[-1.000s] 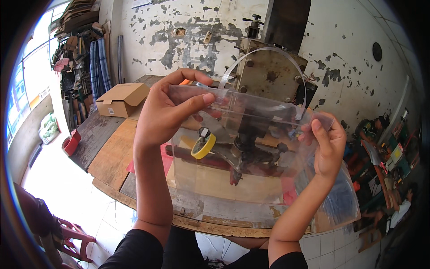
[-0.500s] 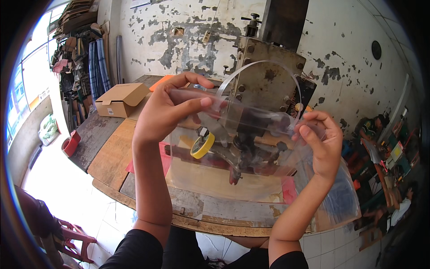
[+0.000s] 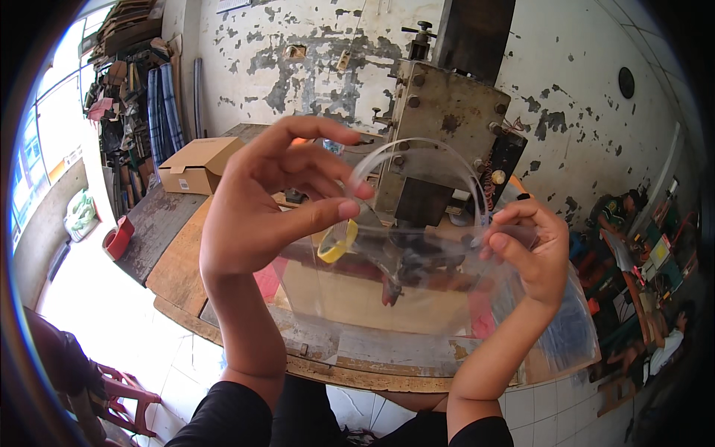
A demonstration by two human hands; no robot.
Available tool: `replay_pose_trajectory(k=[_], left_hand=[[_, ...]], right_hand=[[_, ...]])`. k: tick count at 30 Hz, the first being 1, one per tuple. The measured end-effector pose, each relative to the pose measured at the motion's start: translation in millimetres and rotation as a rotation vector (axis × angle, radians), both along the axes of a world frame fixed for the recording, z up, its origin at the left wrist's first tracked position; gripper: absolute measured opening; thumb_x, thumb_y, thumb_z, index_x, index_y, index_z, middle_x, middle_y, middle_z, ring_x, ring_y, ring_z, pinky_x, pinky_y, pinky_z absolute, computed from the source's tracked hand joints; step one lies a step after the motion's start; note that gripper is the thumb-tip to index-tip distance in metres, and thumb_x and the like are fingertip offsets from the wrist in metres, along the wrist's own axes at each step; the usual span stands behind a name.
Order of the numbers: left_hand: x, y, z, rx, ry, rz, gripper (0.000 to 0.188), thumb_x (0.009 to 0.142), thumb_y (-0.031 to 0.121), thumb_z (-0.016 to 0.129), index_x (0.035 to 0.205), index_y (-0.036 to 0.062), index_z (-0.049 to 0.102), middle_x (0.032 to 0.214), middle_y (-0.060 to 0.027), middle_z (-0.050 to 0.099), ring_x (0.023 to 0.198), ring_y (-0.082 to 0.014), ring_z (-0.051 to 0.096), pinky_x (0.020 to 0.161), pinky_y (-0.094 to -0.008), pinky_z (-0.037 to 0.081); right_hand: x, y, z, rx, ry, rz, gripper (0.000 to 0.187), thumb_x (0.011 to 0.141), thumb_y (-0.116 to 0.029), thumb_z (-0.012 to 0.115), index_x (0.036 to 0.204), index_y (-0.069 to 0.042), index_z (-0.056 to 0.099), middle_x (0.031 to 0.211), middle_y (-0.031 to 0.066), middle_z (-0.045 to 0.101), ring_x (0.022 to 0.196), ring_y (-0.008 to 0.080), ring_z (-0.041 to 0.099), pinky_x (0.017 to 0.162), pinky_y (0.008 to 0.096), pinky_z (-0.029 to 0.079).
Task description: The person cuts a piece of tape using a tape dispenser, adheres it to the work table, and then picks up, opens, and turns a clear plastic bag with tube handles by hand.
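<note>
A clear plastic bag (image 3: 357, 305) hangs in front of me over the bench, see-through so the machine parts behind it show. Its thin clear strap handle (image 3: 436, 141) arches upward between my hands. My left hand (image 3: 268, 205) pinches the left end of the strap between thumb and a finger, its index finger raised away. With closed fingertips, my right hand (image 3: 532, 246) grips the bag's upper right corner at the strap's other end. Part of the corner is hidden by those fingers. A yellow ring (image 3: 333, 252), like a tape roll, shows beside my left thumb.
A heavy metal press (image 3: 447, 112) stands at the back of the wooden bench (image 3: 179, 261). An open cardboard box (image 3: 197, 165) and a red tape roll (image 3: 118, 238) lie on the left. Clear plastic sheets (image 3: 570, 328) lie at the right. Another person (image 3: 614, 216) sits far right.
My left hand has shifted slightly left and loosened from the bag's upper left edge, which has dropped. The strap's arch sits lower. My right hand has barely moved.
</note>
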State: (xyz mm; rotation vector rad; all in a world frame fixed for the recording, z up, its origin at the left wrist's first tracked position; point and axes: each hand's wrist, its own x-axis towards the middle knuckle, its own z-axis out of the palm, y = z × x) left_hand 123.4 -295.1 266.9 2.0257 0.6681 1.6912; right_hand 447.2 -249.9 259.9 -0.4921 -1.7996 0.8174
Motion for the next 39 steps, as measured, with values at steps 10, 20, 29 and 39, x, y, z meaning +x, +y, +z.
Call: replay_pose_trajectory(k=[10,20,29,39], left_hand=[[11,11,0,0.139,-0.031,0.257,0.047,0.082,-0.002,0.077,0.124,-0.0001,0.057,0.091,-0.0101,0.075,0.085,-0.0136,0.072,0.074,-0.0243,0.055],[13,16,-1,0.134,-0.046,0.235,0.044,0.083,0.001,0.078,0.122,0.0011,0.058,0.093,-0.0098,0.075,0.082,-0.0104,0.070,0.070,-0.0215,0.053],[17,14,0,0.108,-0.060,0.240,0.042,0.083,0.001,0.078,0.121,0.0019,0.059,0.092,-0.0092,0.076,0.081,-0.0083,0.069,0.068,-0.0204,0.052],[16,15,0,0.110,-0.053,0.258,0.042,0.084,0.001,0.078,0.121,0.0020,0.059,0.094,-0.0095,0.076,0.084,-0.0101,0.070,0.072,-0.0221,0.053]], right_hand=[[-5,6,-1,0.178,0.056,-0.095,0.023,0.084,-0.002,0.074,0.104,0.003,0.065,0.093,0.0120,0.071,0.084,0.0177,0.069,0.080,0.0307,0.055],[-4,7,-1,0.099,0.065,-0.098,0.023,0.086,-0.003,0.073,0.106,0.004,0.063,0.094,0.0125,0.071,0.083,0.0163,0.069,0.079,0.0294,0.056],[-4,1,2,0.166,0.034,-0.080,0.040,0.089,-0.027,0.078,0.109,0.005,0.064,0.099,0.0133,0.071,0.088,0.0170,0.068,0.082,0.0294,0.054],[-5,-2,1,0.215,-0.012,-0.145,0.047,0.085,-0.033,0.081,0.111,0.003,0.065,0.101,0.0126,0.071,0.092,0.0191,0.068,0.086,0.0290,0.051]])
